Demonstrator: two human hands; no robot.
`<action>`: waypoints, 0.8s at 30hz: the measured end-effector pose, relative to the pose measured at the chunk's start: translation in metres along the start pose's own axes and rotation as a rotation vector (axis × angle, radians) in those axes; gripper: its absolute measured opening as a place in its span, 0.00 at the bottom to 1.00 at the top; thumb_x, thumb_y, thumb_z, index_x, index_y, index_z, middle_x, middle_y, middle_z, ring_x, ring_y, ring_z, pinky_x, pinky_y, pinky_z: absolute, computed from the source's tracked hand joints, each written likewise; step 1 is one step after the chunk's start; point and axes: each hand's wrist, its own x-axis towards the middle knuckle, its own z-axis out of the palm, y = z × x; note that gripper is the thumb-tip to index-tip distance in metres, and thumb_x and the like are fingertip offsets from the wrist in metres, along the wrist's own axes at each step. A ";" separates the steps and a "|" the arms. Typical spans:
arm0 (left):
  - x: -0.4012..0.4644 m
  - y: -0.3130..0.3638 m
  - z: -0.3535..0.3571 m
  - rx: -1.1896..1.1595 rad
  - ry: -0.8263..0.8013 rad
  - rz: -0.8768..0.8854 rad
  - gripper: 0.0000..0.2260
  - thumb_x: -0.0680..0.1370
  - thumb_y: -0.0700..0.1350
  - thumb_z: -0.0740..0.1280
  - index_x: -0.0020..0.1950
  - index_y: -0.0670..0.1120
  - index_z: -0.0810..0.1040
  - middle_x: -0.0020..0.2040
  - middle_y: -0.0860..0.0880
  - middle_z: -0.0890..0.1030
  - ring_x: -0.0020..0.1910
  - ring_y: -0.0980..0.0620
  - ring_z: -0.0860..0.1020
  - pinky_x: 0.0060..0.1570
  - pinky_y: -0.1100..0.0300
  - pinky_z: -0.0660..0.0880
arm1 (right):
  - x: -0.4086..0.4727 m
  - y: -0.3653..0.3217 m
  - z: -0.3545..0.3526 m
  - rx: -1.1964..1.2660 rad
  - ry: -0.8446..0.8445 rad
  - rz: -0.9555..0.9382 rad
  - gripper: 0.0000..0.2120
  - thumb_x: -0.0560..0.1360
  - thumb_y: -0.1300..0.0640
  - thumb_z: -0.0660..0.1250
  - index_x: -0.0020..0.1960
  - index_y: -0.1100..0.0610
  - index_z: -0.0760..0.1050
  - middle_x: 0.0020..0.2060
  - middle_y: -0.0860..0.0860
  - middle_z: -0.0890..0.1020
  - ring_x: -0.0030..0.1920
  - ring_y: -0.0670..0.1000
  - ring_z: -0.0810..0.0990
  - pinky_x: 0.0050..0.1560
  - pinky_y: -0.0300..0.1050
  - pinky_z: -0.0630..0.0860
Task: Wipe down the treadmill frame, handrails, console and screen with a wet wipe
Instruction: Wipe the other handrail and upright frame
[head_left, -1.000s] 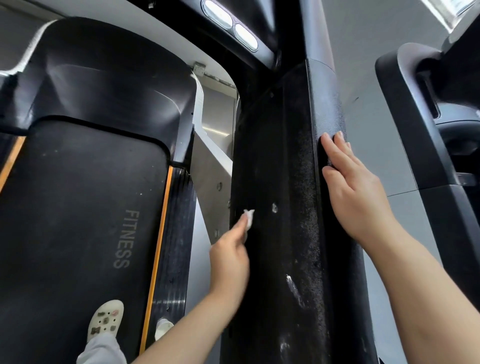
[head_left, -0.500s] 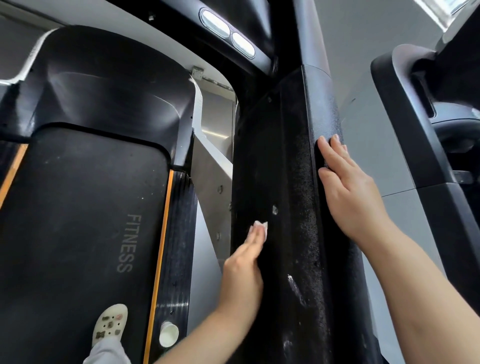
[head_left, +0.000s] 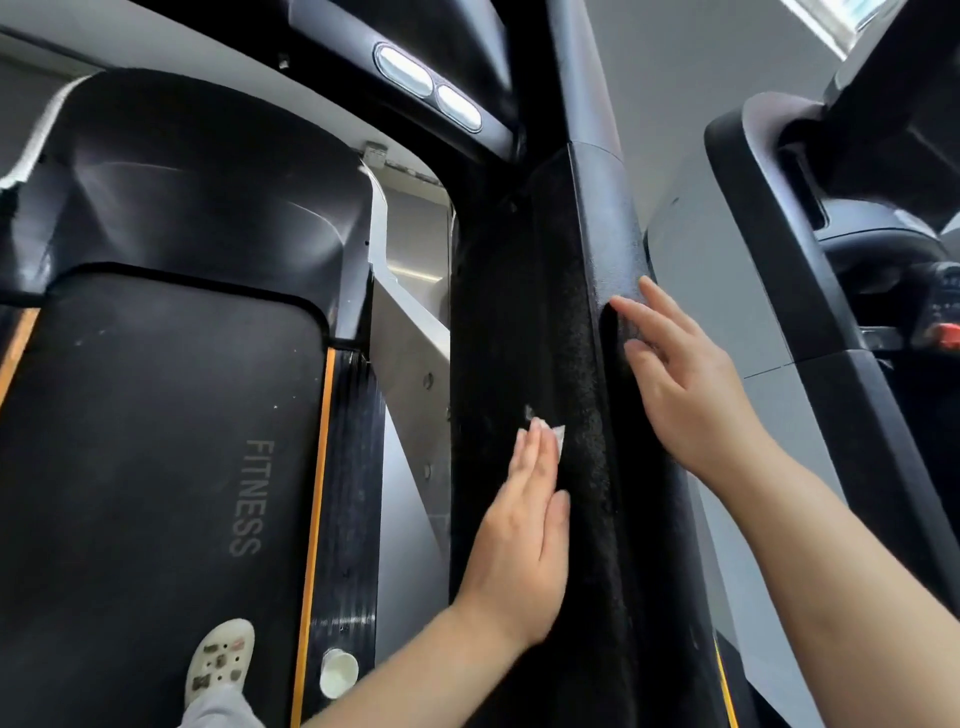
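Wet wipe (head_left: 558, 435): small, white, only a corner showing past the fingertips of the left hand (head_left: 524, 530). It lies flat against the inner face of the treadmill's right upright post (head_left: 519, 322), about mid-height in view. Judged light, limp and damp; likely to bunch or slide under the palm, so best held by flat pressure across the whole sheet, not by a pinch at an edge.

Left hand: fingers straight and together, pressing the wipe to the post; nothing curled round it.

Right hand (head_left: 685, 384): fingers extended and slightly spread, resting on the outer edge of the same post, above the wipe; holds nothing, seems to steady the body.

Upright post: black, rough-textured, speckled with pale dust on its outer edge. Judged rigid and fixed; the grain may snag or shred a thin wipe.

Left of the post: a grey metal bracket (head_left: 410, 374), then an orange-edged side rail (head_left: 353, 467), then the black belt (head_left: 156, 441) lettered FITNESS. A pale shoe (head_left: 221, 657) stands on the belt near the bottom; a small white cap (head_left: 337, 673) sits on the rail.

Above the post: a handrail with two oval silver pads (head_left: 428, 93).

Right of the post: pale grey floor and a second machine (head_left: 779, 249), well apart.
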 end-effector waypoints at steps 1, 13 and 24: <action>0.018 0.004 -0.002 0.011 -0.007 0.028 0.21 0.79 0.48 0.48 0.71 0.58 0.46 0.71 0.66 0.46 0.71 0.72 0.41 0.68 0.76 0.42 | -0.007 0.002 -0.001 -0.013 0.032 -0.010 0.20 0.81 0.59 0.56 0.70 0.46 0.69 0.73 0.40 0.61 0.66 0.31 0.58 0.56 0.17 0.52; -0.016 -0.007 0.001 0.091 -0.148 0.200 0.25 0.78 0.48 0.48 0.74 0.47 0.44 0.76 0.52 0.46 0.76 0.59 0.42 0.72 0.69 0.42 | -0.049 0.028 0.030 0.095 0.115 -0.027 0.23 0.77 0.52 0.52 0.71 0.44 0.62 0.72 0.40 0.59 0.73 0.38 0.55 0.71 0.30 0.51; 0.037 0.004 -0.010 0.169 -0.108 0.165 0.27 0.77 0.51 0.46 0.73 0.45 0.42 0.76 0.52 0.46 0.76 0.57 0.42 0.71 0.71 0.41 | -0.049 0.031 0.033 0.120 0.129 -0.042 0.23 0.77 0.54 0.52 0.71 0.45 0.61 0.72 0.41 0.59 0.72 0.37 0.54 0.69 0.26 0.50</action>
